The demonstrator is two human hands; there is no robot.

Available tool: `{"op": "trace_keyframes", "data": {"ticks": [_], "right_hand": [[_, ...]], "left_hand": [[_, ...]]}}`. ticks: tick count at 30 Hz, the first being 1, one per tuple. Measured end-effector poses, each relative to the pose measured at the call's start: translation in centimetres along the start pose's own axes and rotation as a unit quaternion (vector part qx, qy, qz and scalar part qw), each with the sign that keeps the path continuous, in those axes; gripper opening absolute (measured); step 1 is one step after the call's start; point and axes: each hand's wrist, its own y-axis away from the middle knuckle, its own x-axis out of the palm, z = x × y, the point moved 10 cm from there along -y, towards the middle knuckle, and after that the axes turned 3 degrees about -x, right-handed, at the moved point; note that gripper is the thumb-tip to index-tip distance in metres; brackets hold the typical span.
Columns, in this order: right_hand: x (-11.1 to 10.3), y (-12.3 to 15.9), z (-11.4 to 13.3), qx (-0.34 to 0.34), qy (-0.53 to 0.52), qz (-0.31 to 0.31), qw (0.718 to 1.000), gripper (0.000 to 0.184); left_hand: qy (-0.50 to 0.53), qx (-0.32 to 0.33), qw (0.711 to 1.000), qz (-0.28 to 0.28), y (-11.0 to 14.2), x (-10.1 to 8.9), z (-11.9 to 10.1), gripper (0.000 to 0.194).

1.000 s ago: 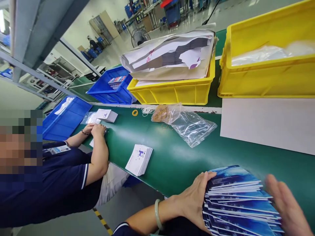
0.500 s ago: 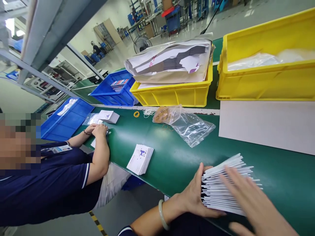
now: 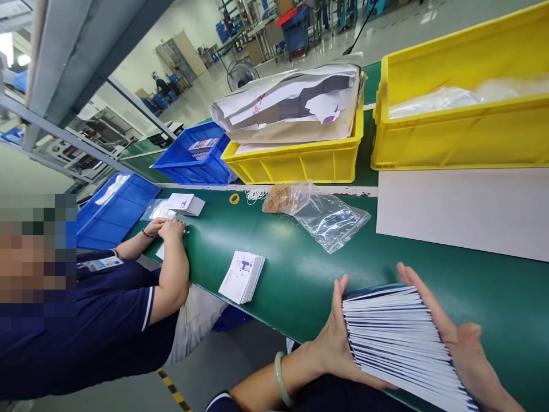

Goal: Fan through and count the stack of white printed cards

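Observation:
A thick stack of white-edged booklets [image 3: 394, 332] fans out upright at the lower right, its many thin edges facing me. My left hand [image 3: 338, 337] grips the stack along its left side, thumb up by the corner and fingers underneath. Against the opposite side my right hand [image 3: 458, 337] lies flat, with its fingers stretched out and its thumb apart. To the left on the green bench rests a neat pile of white printed booklets [image 3: 241, 276], touched by neither hand.
A bag of rubber bands [image 3: 317, 214] lies on the green bench [image 3: 300, 286]. Behind stand a yellow bin with paper packs [image 3: 295, 163] and another yellow bin [image 3: 463, 140]. White board [image 3: 463, 212] lies at right. A co-worker [image 3: 107, 315] sits at left, near blue bins [image 3: 120, 214].
My right hand has moved from over the front of the stack to its right side. The uneven booklet edges now line up in a smoother, wider fan. My left hand keeps its grip.

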Motion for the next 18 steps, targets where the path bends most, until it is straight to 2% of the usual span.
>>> {"op": "trace_keyframes", "data": {"ticks": [5, 8, 10, 12, 15, 16, 18], "right_hand": [[-0.2, -0.4, 0.2, -0.007, -0.027, -0.013, 1.0, 0.081], [0.4, -1.0, 0.2, -0.017, -0.006, 0.012, 1.0, 0.072], [0.1, -1.9, 0.5, -0.04, 0.015, 0.028, 0.999, 0.076], [-0.8, -3.1, 1.1, -0.077, 0.053, 0.042, 0.995, 0.084], [-2.4, -4.2, 3.4, -0.154, 0.147, 0.017, 0.977, 0.091], [-2.4, -4.2, 4.5, -0.182, 0.183, 0.008, 0.966, 0.093], [-0.7, -3.8, 6.2, -0.215, 0.271, 0.039, 0.938, 0.096]], "left_hand": [[0.007, 0.011, 1.0, 0.026, 0.3, 0.5, 0.4, 0.18], [0.022, 0.021, 1.0, 0.001, -0.4, 0.0, 0.4, 0.176], [0.02, 0.027, 0.999, -0.018, -1.4, -0.6, 0.4, 0.17], [0.023, 0.029, 0.999, -0.016, -2.4, -0.9, 0.4, 0.164], [0.037, 0.003, 0.999, -0.003, -3.1, -0.9, 1.1, 0.162], [0.044, -0.016, 0.999, 0.0, -3.0, -0.8, 1.5, 0.163], [0.069, -0.066, 0.995, -0.005, -2.5, -0.5, 2.7, 0.168]]}}
